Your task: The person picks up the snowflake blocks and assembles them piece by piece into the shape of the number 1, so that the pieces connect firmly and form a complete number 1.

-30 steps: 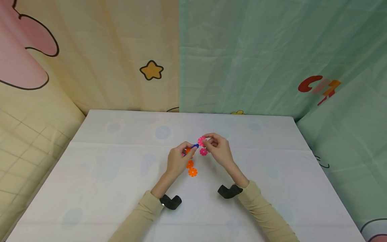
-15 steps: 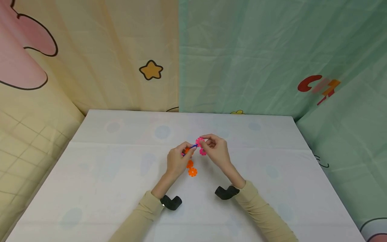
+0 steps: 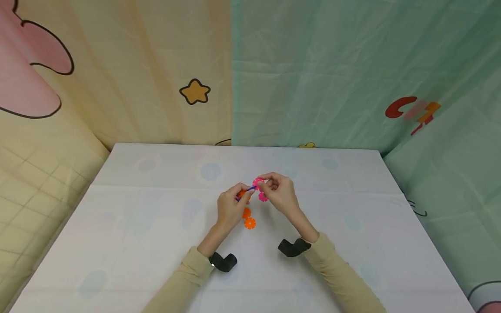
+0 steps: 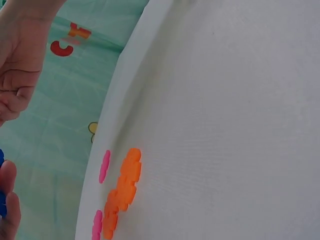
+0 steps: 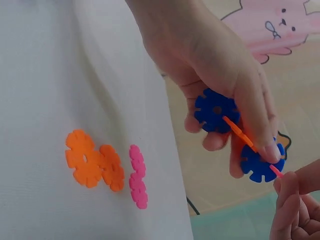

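In the right wrist view my left hand (image 5: 215,55) holds a short chain of notched plastic snowflake discs. A blue disc (image 5: 217,111) and a second blue disc (image 5: 250,166) are joined by an orange disc (image 5: 239,132) seen edge-on. My left thumb and fingers pinch the second blue disc. A pink disc (image 5: 275,171), also edge-on, is pinched by my right hand (image 5: 295,210); its edge meets the second blue disc's rim. Whether it sits in a slot, I cannot tell. In the head view, my left hand (image 3: 230,208) and right hand (image 3: 282,194) nearly meet above the table.
Loose orange discs (image 5: 82,161) and pink discs (image 5: 138,191) lie below the hands on the white-covered table (image 3: 156,243). Some of these lie partly overlapping. Printed curtains (image 3: 313,78) hang behind the table's far edge. A black wrist mount (image 3: 223,262) sits on each forearm.
My right hand has shifted slightly left, bringing the pink disc from beside the blue disc to contact with it. The left hand has stayed almost in place.
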`<state>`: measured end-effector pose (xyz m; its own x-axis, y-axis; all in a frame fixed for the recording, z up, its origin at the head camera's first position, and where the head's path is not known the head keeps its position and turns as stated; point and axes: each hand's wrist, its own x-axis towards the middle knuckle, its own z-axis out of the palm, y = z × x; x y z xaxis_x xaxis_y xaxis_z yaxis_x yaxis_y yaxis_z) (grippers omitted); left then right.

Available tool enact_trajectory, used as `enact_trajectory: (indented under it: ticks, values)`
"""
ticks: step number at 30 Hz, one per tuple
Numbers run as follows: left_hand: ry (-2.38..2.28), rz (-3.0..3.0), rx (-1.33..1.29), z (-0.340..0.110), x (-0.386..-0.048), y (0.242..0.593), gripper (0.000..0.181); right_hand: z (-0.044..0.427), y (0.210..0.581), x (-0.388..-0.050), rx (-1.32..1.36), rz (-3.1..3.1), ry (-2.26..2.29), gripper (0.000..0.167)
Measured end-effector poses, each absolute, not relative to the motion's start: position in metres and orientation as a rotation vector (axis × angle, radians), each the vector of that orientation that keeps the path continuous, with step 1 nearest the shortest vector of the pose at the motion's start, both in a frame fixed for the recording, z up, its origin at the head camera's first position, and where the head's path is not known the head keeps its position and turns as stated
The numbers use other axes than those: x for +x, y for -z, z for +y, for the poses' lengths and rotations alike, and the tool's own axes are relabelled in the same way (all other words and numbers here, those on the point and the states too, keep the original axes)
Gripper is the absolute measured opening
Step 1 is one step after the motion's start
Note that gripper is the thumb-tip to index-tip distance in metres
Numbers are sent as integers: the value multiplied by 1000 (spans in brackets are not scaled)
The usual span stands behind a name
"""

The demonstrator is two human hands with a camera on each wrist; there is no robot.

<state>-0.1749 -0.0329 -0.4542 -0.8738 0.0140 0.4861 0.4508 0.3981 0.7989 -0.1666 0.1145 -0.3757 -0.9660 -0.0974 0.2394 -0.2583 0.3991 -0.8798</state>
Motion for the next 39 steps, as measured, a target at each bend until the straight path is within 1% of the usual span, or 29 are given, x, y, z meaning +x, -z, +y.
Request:
enact_trajectory:
  ticks: [7,14,18,21,27,33,35,39]
  values:
    - [1477,-2304,-364,-36,-176,455,13,111,380,-169,281,-2527,-1638,16]
    - [1545,-2370,-339,-45,-175,459,13,110,388,-169,362,-2536,-1683,19]
    - [1557,-2385,-337,-49,-175,459,12,110,392,-170,362,-2559,-1680,20]
    - [1512,-2397,-350,-51,-176,459,15,111,392,-171,353,-2560,-1689,21]
    - [1392,-2438,-389,-53,-179,458,26,110,393,-173,321,-2524,-1737,27]
    - [1372,-2417,-418,-55,-180,459,28,108,394,-174,298,-2508,-1777,26]
    - [1365,-2414,-410,-55,-180,460,27,109,398,-176,291,-2509,-1803,25]
    - [1351,-2409,-383,-58,-181,461,27,114,420,-187,321,-2495,-1843,22]
